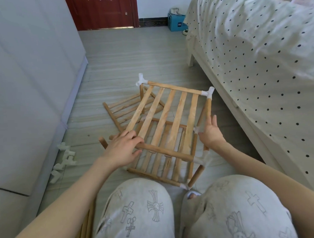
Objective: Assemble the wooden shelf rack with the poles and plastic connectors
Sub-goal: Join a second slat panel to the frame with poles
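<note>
A grey floor [132, 53] lies between a bed [257, 53] and a cupboard. In the middle, the rack [170, 122] tilts, its slats running away up the frame. The left hand [122, 149] grips the near bar. The right hand [211, 133] touches the right pole, fingers straight. Loose connectors [65, 157] lie at lower left, nearer the left hand. The rack's near left corner is hidden.

Left hand [121, 150] grips the slatted shelf's [163, 118] near rail; right hand [211, 133] touches a pole [206, 108].
</note>
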